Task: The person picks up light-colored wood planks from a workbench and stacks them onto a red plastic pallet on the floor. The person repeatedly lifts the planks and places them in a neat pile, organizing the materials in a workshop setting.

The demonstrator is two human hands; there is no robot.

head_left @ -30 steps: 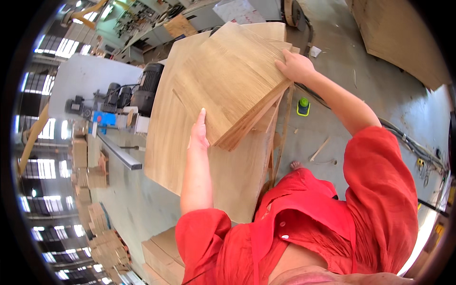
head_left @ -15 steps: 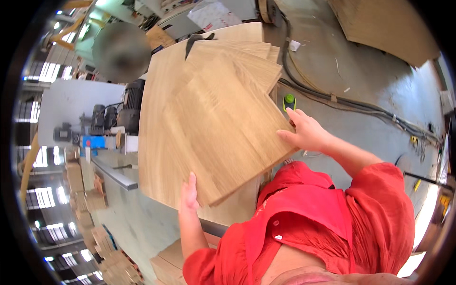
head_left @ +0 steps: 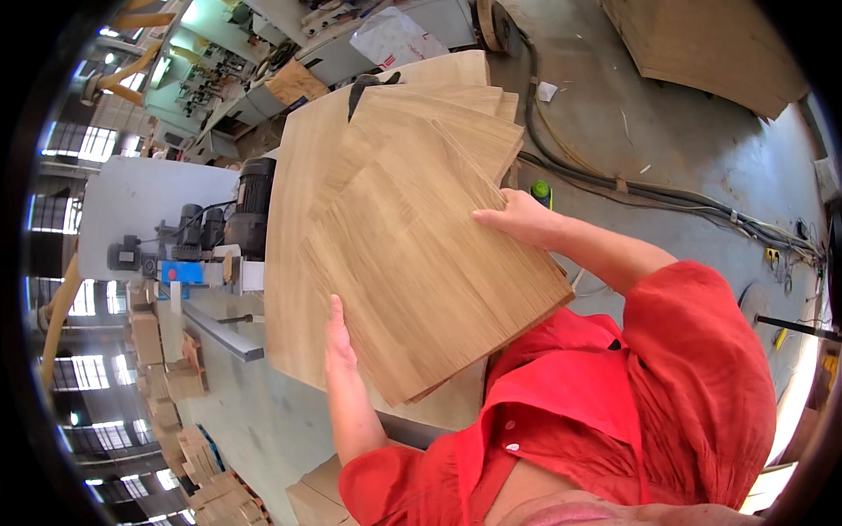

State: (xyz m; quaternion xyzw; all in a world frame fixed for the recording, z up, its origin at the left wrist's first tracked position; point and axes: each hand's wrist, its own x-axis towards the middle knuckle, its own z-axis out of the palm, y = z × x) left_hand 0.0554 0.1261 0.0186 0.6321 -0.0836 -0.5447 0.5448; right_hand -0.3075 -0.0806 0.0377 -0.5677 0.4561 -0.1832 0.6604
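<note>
I hold a stack of thin wooden sheets [head_left: 430,263], light oak in colour, tilted toward my chest. My left hand [head_left: 338,337] grips the stack's left edge with the fingers flat along it. My right hand [head_left: 517,215] grips the opposite, right edge. Under the lifted stack lies a larger pile of wooden sheets [head_left: 303,219], fanned out at the far end. My red sleeves and shirt fill the lower right.
A grey machine table [head_left: 140,202] with black motors [head_left: 250,206] stands to the left. Cables [head_left: 684,206] run across the concrete floor on the right, near a small green object [head_left: 541,188]. Another board pile [head_left: 710,48] lies top right; stacked wood blocks [head_left: 167,386] lie lower left.
The stack has come down and closer to my body, both hands sliding with it. My right hand has dropped from the far top edge toward the middle right.
</note>
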